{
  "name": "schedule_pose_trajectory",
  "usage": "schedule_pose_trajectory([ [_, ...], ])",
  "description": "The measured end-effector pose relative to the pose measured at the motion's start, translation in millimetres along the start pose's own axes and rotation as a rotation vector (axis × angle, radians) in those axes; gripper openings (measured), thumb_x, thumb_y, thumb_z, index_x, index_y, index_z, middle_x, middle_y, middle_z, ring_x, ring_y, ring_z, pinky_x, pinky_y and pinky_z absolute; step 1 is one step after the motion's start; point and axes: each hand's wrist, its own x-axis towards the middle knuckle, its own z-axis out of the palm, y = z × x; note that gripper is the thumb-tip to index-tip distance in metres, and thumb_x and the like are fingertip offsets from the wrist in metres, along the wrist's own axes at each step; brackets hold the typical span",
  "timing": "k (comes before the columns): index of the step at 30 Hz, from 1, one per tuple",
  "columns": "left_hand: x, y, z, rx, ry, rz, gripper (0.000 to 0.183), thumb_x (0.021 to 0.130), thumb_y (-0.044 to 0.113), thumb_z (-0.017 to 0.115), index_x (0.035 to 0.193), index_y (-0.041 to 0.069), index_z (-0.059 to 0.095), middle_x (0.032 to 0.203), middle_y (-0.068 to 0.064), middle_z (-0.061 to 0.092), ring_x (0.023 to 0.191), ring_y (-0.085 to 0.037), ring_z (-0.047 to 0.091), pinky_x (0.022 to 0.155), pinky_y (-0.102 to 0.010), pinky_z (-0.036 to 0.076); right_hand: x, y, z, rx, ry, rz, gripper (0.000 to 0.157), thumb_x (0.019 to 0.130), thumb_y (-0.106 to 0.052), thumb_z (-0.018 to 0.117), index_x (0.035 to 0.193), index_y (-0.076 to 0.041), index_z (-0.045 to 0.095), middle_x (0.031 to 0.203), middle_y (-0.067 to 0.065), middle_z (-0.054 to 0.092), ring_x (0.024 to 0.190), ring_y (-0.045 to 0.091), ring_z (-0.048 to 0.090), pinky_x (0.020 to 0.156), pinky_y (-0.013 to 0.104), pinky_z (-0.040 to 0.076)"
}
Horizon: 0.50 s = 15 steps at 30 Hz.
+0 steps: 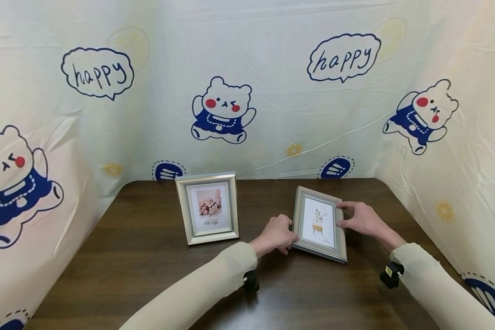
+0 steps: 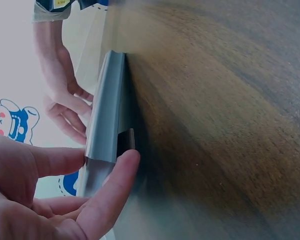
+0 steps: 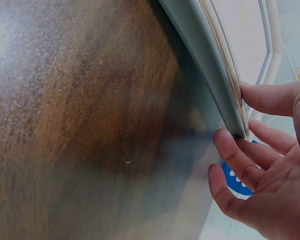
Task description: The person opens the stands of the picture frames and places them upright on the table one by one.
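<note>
A picture frame (image 1: 319, 223) with a potted-plant print leans back over the brown table, between both hands. At its left edge, my left hand (image 1: 275, 233) pinches it. In the left wrist view, thumb and fingers of the left hand (image 2: 65, 195) lie on either side of the frame's silvery edge (image 2: 106, 110), near a dark piece at its back. My right hand (image 1: 363, 217) holds the upper right edge. The right wrist view has the right thumb on the front of the frame (image 3: 210, 55), with fingers of the right hand (image 3: 275, 165) around its corner and behind.
Another picture frame (image 1: 208, 208), showing pink flowers and lettering, stands upright to the left on the dark wooden table (image 1: 140, 266). A pale curtain (image 1: 280, 114) printed with bears and "happy" bubbles surrounds the table at the back and sides.
</note>
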Motion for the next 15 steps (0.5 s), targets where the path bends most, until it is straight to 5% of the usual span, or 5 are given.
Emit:
schedule_pose_trajectory([
  [15, -6.1, 3.6, -2.2, -0.076, -0.012, -0.006, 0.01, 0.095, -0.001, 0.075, 0.091, -0.005, 0.068, 0.075, -0.013, 0.061, 0.063, -0.027, 0.068, 0.055, -0.035, 0.061, -3.6, -6.4, -2.4, -0.012, 0.014, -0.023, 0.063, 0.09, -0.022, 0.084, 0.141, 0.005, 0.06, 0.145, 0.035, 0.054, 0.132, 0.055, 0.05, 0.102, 0.07, 0.044],
])
